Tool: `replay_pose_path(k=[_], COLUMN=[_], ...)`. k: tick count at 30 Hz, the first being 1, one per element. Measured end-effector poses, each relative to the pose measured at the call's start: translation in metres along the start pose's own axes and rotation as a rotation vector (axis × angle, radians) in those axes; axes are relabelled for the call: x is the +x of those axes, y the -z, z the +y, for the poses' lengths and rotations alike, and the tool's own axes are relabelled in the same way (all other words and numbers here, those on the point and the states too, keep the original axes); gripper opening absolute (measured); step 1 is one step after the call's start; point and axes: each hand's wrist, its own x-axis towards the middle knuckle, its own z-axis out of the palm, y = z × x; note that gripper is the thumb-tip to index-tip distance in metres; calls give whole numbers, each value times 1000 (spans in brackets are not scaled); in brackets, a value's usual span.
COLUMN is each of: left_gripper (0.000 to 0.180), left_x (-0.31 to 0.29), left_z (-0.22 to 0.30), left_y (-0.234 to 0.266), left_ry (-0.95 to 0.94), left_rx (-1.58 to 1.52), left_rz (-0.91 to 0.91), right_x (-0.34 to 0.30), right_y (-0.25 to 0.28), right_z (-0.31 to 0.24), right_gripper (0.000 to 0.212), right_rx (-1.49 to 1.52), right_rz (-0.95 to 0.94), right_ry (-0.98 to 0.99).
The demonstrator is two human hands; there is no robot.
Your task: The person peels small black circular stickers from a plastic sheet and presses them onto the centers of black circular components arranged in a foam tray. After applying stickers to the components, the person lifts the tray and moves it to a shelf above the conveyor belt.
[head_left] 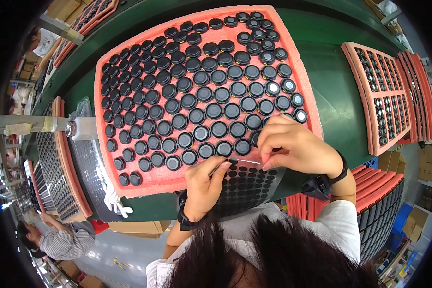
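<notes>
My left hand pinches the upper edge of a translucent sheet of round black stickers between thumb and fingers. The sheet hangs over the near side of a pink foam tray. At the sheet's upper right edge, the thumb and forefinger of my right hand are pressed together; what lies between them is too small to tell. Round black caps stand in rows across the tray. A few at the right, beside my right hand, show pale round faces, such as one cap.
The tray lies on a green work surface. White gloves and a whitish bottle are at its left. More filled pink trays stand right, with stacked foam below. Another person works at lower left.
</notes>
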Motion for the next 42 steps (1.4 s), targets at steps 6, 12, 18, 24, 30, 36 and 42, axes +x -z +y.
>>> replay_pose_path(k=[6,12,18,24,30,36,42], left_gripper=[10,8,8,8,7,8,10], left_x=[-2,0,1,0,1,0,-1], left_z=[-3,0,-3,-2,-3,-3,-4], left_y=[1,0,2,1,1,0,0], left_ry=[-15,12,-19,5,-19,-23,-9], left_rx=[-6,-8,71,50,62,44,31], left_rz=[38,1,-10,-18,-13,0,-8], right_x=[11,19,20,19,19,19,19], right_y=[34,39,36,35,35,35,34], right_z=[15,69,74,78,76,75,76], right_gripper=[11,5,7,8,7,7,6], right_rx=[127,177,126,17,67,-13,-25], right_rz=[167,456,448,441,460,447,449], right_ry=[-54,-292,-274,-217,-274,-220,-212])
